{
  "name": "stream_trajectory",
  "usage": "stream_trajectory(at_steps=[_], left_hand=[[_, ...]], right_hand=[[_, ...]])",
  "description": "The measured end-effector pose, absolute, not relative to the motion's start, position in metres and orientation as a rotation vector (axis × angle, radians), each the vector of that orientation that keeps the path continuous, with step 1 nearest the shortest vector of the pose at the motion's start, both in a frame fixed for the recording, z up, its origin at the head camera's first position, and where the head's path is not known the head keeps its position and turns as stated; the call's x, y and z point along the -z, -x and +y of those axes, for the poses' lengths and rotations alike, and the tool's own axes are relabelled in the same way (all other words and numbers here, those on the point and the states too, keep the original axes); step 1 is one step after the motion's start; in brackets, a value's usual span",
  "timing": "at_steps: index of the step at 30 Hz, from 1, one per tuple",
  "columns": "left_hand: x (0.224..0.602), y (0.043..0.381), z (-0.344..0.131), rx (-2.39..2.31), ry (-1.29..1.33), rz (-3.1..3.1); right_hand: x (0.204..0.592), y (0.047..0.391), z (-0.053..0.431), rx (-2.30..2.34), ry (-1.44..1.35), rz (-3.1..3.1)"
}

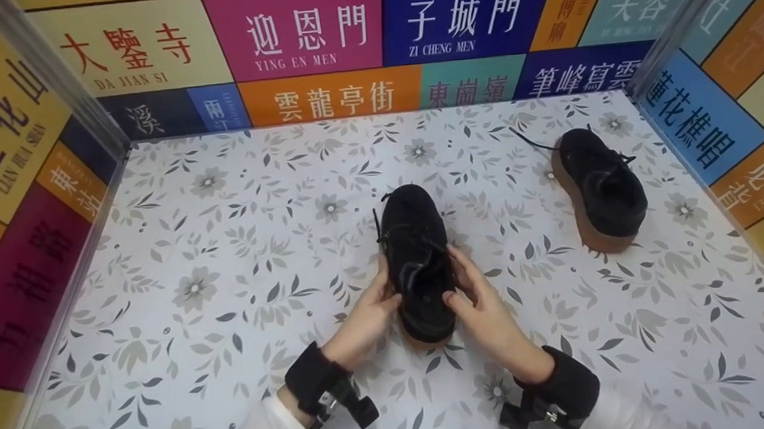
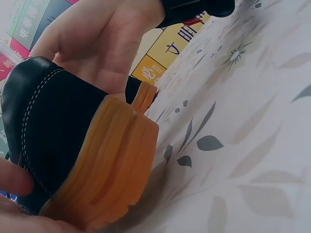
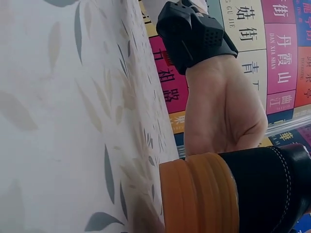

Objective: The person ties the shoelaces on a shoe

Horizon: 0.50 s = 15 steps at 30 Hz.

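Observation:
A black lace-up shoe with a thick tan sole stands in the middle of the patterned table, its toe pointing away from me. My left hand grips its left side, thumb at the collar near the heel. On the opposite side, my right hand holds the shoe, with its thumb over the collar edge. Both wrist views show the stitched heel up close, and the sole hides part of the fingers. Loose laces hang at the shoe's left.
A matching black shoe stands at the back right, one lace trailing to its left. Colourful panels with writing wall in the table at the back and both sides. Each wrist wears a black strap with a small camera.

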<state>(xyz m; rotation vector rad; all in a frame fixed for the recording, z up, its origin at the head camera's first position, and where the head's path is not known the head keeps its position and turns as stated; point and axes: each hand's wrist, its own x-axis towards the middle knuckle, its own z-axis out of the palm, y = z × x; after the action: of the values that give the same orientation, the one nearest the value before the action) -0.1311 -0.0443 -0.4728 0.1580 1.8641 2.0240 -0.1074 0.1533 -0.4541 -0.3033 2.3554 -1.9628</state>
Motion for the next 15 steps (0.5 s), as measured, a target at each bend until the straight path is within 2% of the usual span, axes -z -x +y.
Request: stream_trajectory(at_steps=[15], left_hand=[[0.483, 0.123, -0.042, -1.907, -0.077, 1.926]], right_hand=[[0.466, 0.096, 0.153, 1.896, 0.185, 2.365]])
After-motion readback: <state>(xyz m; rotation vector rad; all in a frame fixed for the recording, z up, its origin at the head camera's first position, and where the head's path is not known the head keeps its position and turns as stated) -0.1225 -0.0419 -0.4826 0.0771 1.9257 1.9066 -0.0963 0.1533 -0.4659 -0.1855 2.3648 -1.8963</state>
